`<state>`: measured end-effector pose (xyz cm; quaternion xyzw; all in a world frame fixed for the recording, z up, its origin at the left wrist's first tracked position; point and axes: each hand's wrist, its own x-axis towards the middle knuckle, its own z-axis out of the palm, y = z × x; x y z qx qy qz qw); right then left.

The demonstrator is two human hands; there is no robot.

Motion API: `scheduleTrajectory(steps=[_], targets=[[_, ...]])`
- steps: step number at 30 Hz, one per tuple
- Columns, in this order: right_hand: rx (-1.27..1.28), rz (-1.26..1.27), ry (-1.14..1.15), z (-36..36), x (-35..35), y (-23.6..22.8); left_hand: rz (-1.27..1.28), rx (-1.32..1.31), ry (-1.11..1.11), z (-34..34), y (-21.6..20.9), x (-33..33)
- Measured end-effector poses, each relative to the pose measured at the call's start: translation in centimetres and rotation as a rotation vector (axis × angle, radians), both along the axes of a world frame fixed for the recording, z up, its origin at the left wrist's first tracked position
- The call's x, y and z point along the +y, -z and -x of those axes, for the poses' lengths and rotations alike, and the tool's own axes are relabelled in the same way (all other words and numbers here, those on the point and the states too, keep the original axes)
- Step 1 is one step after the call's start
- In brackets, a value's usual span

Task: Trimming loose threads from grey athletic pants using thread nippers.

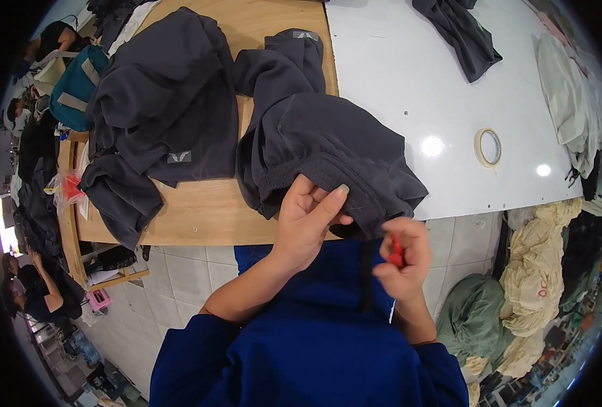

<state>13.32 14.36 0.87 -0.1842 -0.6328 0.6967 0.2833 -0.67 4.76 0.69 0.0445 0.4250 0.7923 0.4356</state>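
Observation:
Dark grey trousers (335, 142) with a gathered elastic waistband lie over the table's front edge, the waist towards me. My left hand (305, 220) grips the waistband between thumb and fingers, the thumb on top. Just right of the waistband, my right hand (406, 258) is closed around a small red tool (396, 252). Blur and the fingers hide most of that tool, so its exact kind does not show. The right hand is at the garment's lower right edge; whether it touches the cloth I cannot tell.
More dark grey garments (172, 95) are heaped on the wooden tabletop (199, 232) to the left. A tape roll (488, 148) lies on the white table surface (382, 61), with another dark garment (460, 41) beyond. Cream cloth (538, 271) and a green bundle (474, 315) stand at right.

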Motion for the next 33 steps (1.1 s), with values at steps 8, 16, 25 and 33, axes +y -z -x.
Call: scheduleTrajectory(steps=[8,16,25,33], targets=[[-0.126,-0.538,0.207,1.2,1.3,-0.5,0.011,0.009,0.039,-0.1,0.0,-0.1],[-0.118,-0.683,0.249,2.0,1.5,-0.7,0.038,0.022,0.059,-0.4,-0.5,0.0],[-0.146,-0.729,0.262,2.0,1.4,-0.8,0.036,0.03,0.052,-0.3,-0.4,0.0],[-0.16,-0.679,0.289,1.7,1.1,-0.8,0.014,-0.012,0.024,0.0,-0.5,-0.1]])
